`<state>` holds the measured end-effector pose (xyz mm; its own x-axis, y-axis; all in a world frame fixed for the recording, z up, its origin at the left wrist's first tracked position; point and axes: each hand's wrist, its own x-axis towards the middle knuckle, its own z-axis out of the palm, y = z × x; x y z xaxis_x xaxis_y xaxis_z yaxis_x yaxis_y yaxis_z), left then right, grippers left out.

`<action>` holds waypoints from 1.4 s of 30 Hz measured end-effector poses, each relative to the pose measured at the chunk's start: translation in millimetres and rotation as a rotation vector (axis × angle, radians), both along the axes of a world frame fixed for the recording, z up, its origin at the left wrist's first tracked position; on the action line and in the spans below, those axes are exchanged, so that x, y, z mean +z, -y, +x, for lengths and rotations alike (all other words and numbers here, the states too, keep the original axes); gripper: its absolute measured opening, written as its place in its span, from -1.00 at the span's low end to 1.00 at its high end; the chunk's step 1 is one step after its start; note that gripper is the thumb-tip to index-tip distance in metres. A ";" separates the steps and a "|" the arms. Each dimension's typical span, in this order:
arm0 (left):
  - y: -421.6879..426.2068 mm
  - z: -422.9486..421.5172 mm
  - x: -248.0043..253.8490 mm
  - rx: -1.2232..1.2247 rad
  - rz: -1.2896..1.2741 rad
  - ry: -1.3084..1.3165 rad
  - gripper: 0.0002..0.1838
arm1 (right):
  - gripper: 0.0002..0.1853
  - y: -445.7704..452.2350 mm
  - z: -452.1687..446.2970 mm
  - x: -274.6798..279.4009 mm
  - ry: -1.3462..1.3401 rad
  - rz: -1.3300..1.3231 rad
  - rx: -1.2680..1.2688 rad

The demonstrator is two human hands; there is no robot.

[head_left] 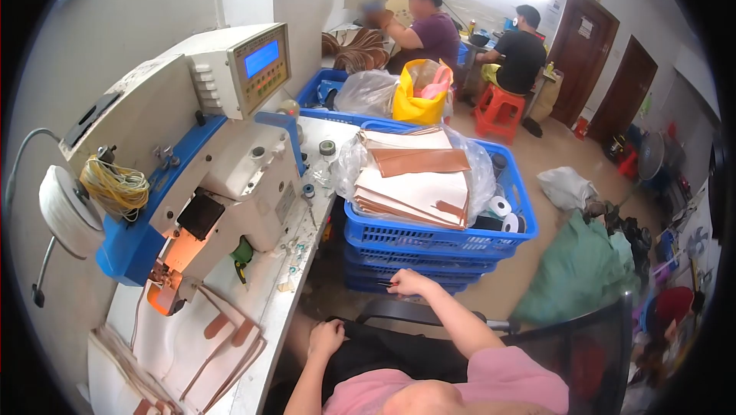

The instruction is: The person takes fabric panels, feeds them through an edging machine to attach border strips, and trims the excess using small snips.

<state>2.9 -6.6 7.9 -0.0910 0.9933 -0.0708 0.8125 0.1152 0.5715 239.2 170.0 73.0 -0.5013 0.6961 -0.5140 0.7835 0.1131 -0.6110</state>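
My right hand (411,283) is closed on a small, thin tool (389,284) with a dark tip, in front of the stacked blue crates. My left hand (327,337) rests on my dark-clothed lap beside the table edge, its fingers curled; whether anything is under them is hidden. To the left stands a blue and white sewing machine (253,177) with a lit needle area. Pale leather pieces with brown straps (230,346) lie on the white table (287,292) below it. A stack of white and brown leather pieces (414,185) fills the top crate.
Blue crates (437,240) stand right of the table. A yellow bag (422,93) sits behind them. Two people work at the back, one on a red stool (498,112). A green sack (567,273) lies on the floor at the right. A chair armrest (429,314) is beside me.
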 end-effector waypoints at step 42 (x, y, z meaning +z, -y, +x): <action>52.6 -53.8 85.0 -0.307 0.168 0.333 -0.77 | -0.81 -120.8 -38.5 38.7 -0.005 1.133 -0.240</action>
<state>-50.9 -59.2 92.9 0.2089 0.9708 0.1176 0.5638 -0.2178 0.7967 200.7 290.8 111.7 -0.2940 0.8340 0.4668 0.8571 0.4463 -0.2575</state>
